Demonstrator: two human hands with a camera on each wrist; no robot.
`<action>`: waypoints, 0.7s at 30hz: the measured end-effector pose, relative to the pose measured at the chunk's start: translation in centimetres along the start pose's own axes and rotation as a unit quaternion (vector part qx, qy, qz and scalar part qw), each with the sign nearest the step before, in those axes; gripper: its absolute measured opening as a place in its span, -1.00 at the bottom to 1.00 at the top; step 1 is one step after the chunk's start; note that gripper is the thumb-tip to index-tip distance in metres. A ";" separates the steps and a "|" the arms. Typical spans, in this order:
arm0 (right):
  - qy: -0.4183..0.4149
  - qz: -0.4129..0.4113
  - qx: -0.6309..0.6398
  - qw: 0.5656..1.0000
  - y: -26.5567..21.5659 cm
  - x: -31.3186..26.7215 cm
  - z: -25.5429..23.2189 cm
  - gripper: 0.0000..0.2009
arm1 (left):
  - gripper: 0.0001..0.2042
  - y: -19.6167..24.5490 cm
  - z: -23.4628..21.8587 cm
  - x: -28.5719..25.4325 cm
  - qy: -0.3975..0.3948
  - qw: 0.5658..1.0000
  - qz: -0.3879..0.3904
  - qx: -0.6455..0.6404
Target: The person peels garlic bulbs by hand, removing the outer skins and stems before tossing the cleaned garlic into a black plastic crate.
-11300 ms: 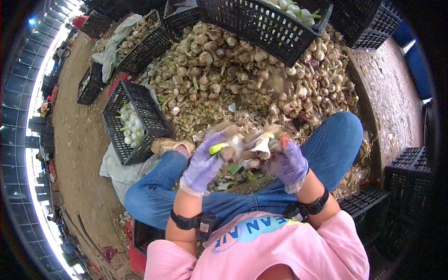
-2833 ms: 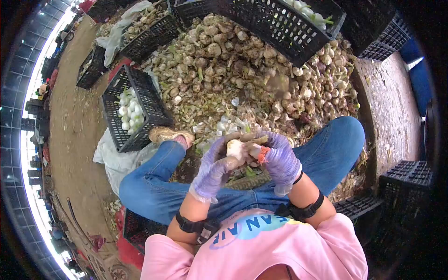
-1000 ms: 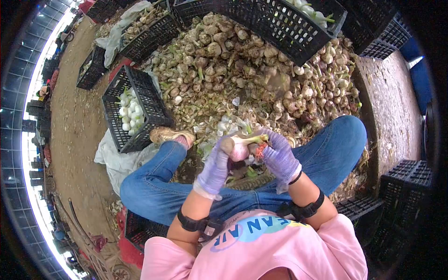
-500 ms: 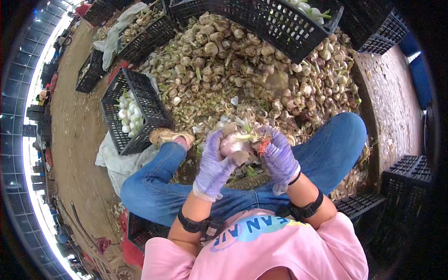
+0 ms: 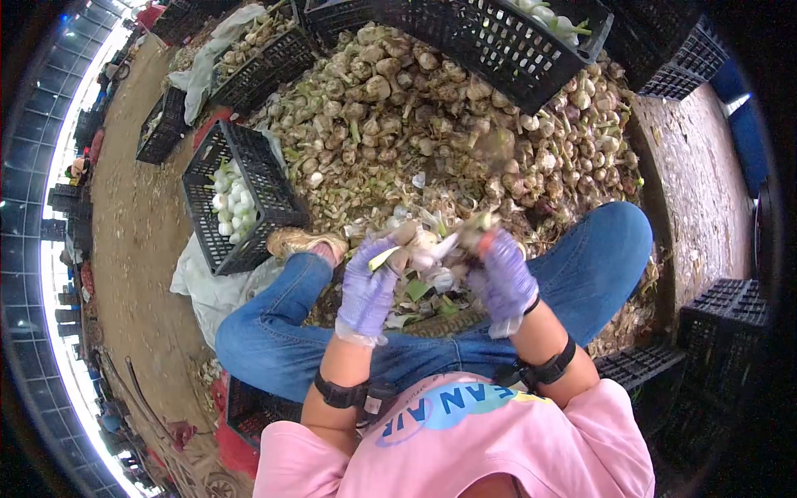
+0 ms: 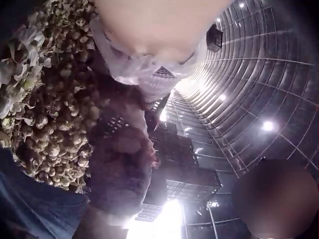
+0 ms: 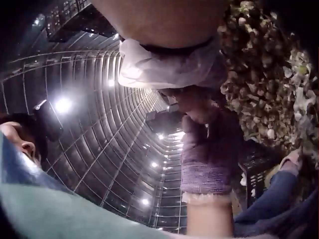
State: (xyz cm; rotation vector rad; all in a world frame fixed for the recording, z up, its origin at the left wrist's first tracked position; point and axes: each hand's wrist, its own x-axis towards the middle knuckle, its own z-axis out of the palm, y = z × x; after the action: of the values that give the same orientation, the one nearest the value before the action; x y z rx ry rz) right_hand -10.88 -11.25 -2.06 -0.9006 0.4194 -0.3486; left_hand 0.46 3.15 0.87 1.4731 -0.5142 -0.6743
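In the head view, the left hand (image 5: 369,282), in a purple glove, grips a whitish garlic bulb (image 5: 424,251) at its fingertips. A yellow-green stem (image 5: 381,259) sticks out toward the left between its fingers. The right hand (image 5: 503,278), blurred and gloved alike with an orange band on one finger, pinches loose pale skin (image 5: 480,222) beside the bulb. Both wrist views are dark: the left one shows the left cuff (image 6: 149,74) above the right hand (image 6: 119,169), the right one the right cuff (image 7: 172,64) above the left hand (image 7: 207,159). Fingertips are hidden there.
A large heap of unpeeled garlic (image 5: 398,108) lies in front, with loose peels (image 5: 398,224) nearer the legs. A black crate of white bulbs (image 5: 261,195) stands at left, another crate (image 5: 498,50) at the top. Bent knees in jeans (image 5: 594,266) flank the hands.
The bulb has turned, so its stem points left instead of right. The right hand's fingers have moved slightly up and right, while the left hand has shifted a little left.
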 end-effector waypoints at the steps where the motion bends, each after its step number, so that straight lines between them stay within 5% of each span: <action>1: -0.012 0.066 0.193 0.979 -1.2 0.0 0.0 -0.75 | -0.59 0.6 0.4 -0.1 0.017 0.999 0.037 0.002; 2: 0.045 0.006 0.235 0.971 -0.4 0.2 -0.5 -0.72 | -0.59 1.4 0.4 -0.2 0.018 0.999 0.036 0.003; 5: 0.056 0.041 0.204 0.976 -1.3 0.4 -1.0 -0.67 | -0.62 3.0 0.1 -0.2 -0.002 0.992 0.089 0.088; 7: 0.040 -0.044 0.009 0.998 -2.3 -0.6 0.8 -0.59 | -0.74 3.4 -0.2 -0.2 -0.031 0.969 0.155 0.188; 9: 0.040 -0.162 -0.190 0.968 -2.0 -0.7 1.3 -0.55 | -0.73 3.4 -0.6 -0.1 -0.040 0.948 0.170 0.266; 12: -0.009 -0.042 -0.144 0.989 -3.0 -1.3 2.1 -0.58 | -0.71 3.9 -0.2 -0.2 -0.057 0.911 0.198 0.357; 16: -0.022 0.038 -0.251 0.967 -3.0 -0.8 1.7 -0.59 | -0.70 4.7 0.3 -0.4 -0.070 0.891 0.231 0.385; 21: -0.060 0.054 -0.119 0.990 -3.4 -1.4 1.4 -0.62 | -0.70 4.8 -0.1 -0.5 -0.047 0.890 0.224 0.395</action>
State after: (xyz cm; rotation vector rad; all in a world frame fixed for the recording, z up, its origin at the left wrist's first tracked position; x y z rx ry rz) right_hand -11.82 -11.65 1.73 -1.1220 0.4018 -0.1460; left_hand 0.68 3.43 5.70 1.9729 -1.2654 -0.1472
